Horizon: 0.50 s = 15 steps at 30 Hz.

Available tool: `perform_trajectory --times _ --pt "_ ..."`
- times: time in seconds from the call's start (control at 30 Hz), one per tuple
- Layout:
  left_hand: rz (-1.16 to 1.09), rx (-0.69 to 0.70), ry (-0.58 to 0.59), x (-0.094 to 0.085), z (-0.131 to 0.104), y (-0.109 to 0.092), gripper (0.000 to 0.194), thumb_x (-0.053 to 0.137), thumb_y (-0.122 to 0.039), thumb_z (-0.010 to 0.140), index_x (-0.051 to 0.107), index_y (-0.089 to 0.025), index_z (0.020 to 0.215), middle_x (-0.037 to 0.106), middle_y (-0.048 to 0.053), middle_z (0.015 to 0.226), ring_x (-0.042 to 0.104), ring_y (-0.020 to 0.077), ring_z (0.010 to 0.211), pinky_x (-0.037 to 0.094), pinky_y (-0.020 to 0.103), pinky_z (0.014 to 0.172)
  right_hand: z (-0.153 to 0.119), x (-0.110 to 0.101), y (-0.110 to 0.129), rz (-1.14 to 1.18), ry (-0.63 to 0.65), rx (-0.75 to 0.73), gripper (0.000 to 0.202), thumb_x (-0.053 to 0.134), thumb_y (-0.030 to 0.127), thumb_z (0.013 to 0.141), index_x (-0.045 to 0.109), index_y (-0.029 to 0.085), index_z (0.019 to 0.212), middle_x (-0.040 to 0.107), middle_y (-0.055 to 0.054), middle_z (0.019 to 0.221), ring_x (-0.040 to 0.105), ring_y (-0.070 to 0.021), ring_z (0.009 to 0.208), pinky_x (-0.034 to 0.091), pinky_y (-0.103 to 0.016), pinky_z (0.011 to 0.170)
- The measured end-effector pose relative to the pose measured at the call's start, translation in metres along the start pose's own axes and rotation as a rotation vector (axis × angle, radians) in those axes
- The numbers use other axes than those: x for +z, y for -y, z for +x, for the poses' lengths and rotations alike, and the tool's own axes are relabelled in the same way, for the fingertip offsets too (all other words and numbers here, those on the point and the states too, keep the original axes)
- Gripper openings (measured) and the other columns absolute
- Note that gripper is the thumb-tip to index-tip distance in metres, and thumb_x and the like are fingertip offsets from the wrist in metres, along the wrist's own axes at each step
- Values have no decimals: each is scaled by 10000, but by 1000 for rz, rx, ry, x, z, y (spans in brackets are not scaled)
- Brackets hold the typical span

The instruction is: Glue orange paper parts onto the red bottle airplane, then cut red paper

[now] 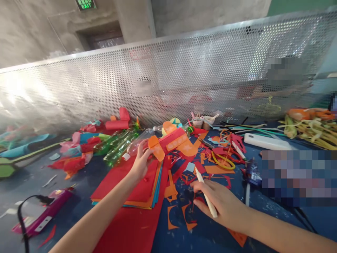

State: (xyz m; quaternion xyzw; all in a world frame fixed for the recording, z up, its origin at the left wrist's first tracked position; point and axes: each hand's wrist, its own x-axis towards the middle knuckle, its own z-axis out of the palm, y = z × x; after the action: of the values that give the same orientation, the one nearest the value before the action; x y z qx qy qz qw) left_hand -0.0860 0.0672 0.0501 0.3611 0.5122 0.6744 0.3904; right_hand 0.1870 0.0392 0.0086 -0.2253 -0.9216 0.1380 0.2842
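Observation:
My left hand (143, 160) pinches the tail end of a paper airplane (172, 140), made of a red tube with orange wings and fins. A strip with pale round spots runs along the tube's side. In my right hand (223, 202), lower right of the airplane, a slim white pen (205, 193) rests between thumb and fingers, its tapered end pointing up and away. The pen is apart from the airplane. Below my left hand lies a stack of red, orange and blue sheets (121, 184). Orange paper offcuts (172, 218) are scattered beside my right hand.
Green plastic bottles (122, 144) lie behind the stack. Yellow-handled scissors (222, 160) rest among scraps at right, near a blue glue gun (252, 172). A purple power strip (43, 211) with a black cord sits at left. A perforated metal screen (168, 77) stands behind the table.

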Motion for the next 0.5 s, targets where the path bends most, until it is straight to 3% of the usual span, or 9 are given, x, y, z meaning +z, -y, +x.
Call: perform_trajectory --times 0.27,0.5 --pt "-67 -118 38 -12 13 -3 415 659 -135 545 561 -226 938 625 -50 776 592 104 625 491 190 555 5 -5 1 -216 -38 -12 132 557 197 864 505 183 984 671 -89 855 641 -253 780 521 -389 678" --pt "-63 -238 12 -21 20 -6 235 599 -164 657 581 -199 889 650 -24 668 648 170 598 542 269 544 11 -13 2 -332 -52 50 91 505 171 888 547 183 969 647 -73 823 627 -245 768 486 -361 639"
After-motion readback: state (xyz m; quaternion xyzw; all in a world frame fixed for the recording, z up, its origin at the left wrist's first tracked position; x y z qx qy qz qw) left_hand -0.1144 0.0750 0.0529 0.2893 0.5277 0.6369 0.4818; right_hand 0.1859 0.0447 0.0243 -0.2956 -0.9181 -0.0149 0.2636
